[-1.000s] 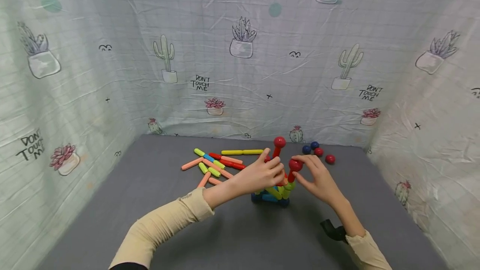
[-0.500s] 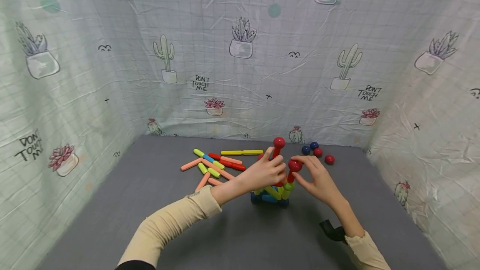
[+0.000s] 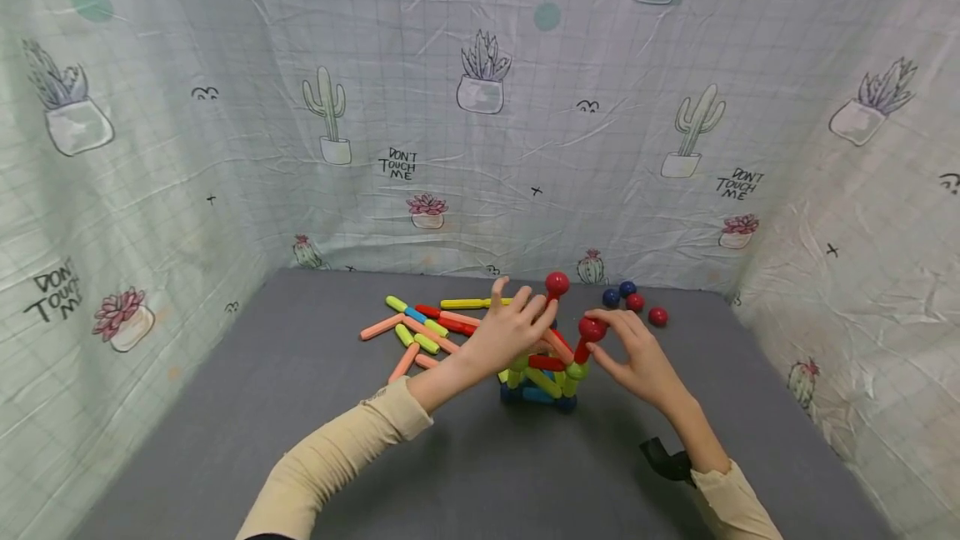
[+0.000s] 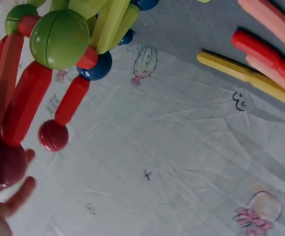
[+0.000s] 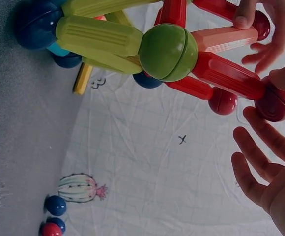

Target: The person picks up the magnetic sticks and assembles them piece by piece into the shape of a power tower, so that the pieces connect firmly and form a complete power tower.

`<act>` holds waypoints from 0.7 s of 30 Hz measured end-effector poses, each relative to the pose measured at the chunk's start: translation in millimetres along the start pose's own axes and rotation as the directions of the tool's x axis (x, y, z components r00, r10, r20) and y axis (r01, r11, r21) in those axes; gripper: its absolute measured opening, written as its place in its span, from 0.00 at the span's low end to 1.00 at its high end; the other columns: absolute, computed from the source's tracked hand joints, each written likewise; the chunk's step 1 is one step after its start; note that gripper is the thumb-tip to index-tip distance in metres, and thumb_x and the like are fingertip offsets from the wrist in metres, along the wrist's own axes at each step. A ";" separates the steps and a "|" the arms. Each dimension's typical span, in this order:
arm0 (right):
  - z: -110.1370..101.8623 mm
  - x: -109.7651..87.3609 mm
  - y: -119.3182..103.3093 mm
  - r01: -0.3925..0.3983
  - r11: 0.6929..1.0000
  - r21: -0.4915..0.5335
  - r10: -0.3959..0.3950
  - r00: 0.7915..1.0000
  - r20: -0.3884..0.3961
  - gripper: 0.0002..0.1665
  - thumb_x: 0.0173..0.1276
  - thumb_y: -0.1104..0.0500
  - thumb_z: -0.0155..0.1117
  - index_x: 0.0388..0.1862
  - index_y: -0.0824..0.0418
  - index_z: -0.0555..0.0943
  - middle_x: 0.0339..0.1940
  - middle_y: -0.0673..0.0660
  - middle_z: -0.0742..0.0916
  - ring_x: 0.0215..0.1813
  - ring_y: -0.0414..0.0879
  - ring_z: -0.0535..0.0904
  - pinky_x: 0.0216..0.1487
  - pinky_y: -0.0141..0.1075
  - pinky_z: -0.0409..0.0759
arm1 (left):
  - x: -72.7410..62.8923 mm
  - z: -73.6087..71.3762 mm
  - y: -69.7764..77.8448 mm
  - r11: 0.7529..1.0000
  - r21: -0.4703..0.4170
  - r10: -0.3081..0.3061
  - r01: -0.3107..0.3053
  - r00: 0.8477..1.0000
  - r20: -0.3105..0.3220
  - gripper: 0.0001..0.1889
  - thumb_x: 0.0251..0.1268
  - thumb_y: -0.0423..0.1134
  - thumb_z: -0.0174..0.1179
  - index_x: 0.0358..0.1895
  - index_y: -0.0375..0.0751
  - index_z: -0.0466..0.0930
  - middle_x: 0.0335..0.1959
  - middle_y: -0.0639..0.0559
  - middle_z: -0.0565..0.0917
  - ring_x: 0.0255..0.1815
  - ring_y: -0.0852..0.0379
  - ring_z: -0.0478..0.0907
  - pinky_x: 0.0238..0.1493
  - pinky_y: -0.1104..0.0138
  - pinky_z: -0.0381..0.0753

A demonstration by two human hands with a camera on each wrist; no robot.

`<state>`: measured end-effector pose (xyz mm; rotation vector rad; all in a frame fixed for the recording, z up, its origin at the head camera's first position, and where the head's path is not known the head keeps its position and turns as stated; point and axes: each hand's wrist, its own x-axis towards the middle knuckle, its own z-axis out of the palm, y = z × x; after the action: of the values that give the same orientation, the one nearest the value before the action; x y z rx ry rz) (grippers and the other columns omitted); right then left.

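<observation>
One open framework of coloured rods and balls [image 3: 545, 363] stands on the table [image 3: 480, 473], right of centre, on blue balls at its foot. It looks held by contact alone, so uneven pressure from above could pop a red upright off its green ball [image 5: 168, 51], and the upper tier might fold. The slanting salmon rod [image 5: 226, 39] could slip loose likewise. Left fingers overlap the upright beneath the back red ball [image 3: 557, 283]; a knock might topple it. The right hand [image 3: 637, 362] pinches the right red ball [image 3: 591, 329] between thumb and forefinger, other fingers spread. The left hand [image 3: 498, 342], fingers loosely bent, surrounds the left red ball [image 5: 263, 24]; whether it grips is unclear. Loose rods [image 3: 431, 334] lie leftward, loose balls [image 3: 634, 302] behind, rightward.
</observation>
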<state>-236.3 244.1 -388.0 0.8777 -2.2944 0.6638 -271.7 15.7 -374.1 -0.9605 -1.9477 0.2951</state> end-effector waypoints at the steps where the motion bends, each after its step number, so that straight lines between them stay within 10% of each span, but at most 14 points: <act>1: 0.7 -0.2 0.2 0.003 1.000 0.005 -0.003 1.000 0.003 0.30 0.49 0.66 0.68 0.54 0.59 0.72 0.47 0.54 0.78 0.49 0.44 0.71 0.47 0.36 0.72 | -2.2 -0.6 -1.1 0.999 -0.019 -0.035 0.036 0.999 0.021 0.29 0.51 0.63 0.56 0.53 0.49 0.74 0.40 0.56 0.78 0.45 0.55 0.69 0.53 0.47 0.56; 12: 4.0 0.1 -0.6 -0.019 1.000 0.019 0.018 0.999 0.030 0.40 0.48 0.66 0.69 0.62 0.59 0.66 0.47 0.55 0.78 0.47 0.43 0.71 0.44 0.39 0.74 | -12.4 1.1 -6.6 0.989 -0.101 -0.104 0.109 0.993 0.051 0.38 0.49 0.66 0.54 0.60 0.45 0.66 0.45 0.54 0.76 0.45 0.55 0.70 0.52 0.48 0.58; 17: 8.0 -11.5 4.3 -0.096 0.995 -0.032 0.098 0.992 0.073 0.43 0.46 0.64 0.71 0.63 0.62 0.63 0.39 0.55 0.79 0.42 0.44 0.73 0.39 0.43 0.76 | -47.3 9.1 5.7 0.934 -0.171 -0.307 0.313 0.950 0.063 0.46 0.40 0.66 0.61 0.60 0.36 0.66 0.46 0.49 0.78 0.42 0.53 0.73 0.45 0.50 0.65; 21: 15.2 -20.2 13.2 -0.050 0.996 -0.070 0.058 0.993 0.105 0.25 0.45 0.63 0.71 0.45 0.63 0.75 0.35 0.53 0.81 0.39 0.43 0.72 0.38 0.41 0.75 | -76.0 20.3 17.2 0.936 -0.167 -0.295 0.309 0.950 0.105 0.31 0.45 0.62 0.61 0.47 0.41 0.76 0.36 0.51 0.79 0.37 0.54 0.73 0.41 0.50 0.66</act>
<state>-238.6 251.8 -415.4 0.8406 -2.4290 0.5710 -258.4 -24.6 -442.6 -0.7553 -2.1887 -0.0231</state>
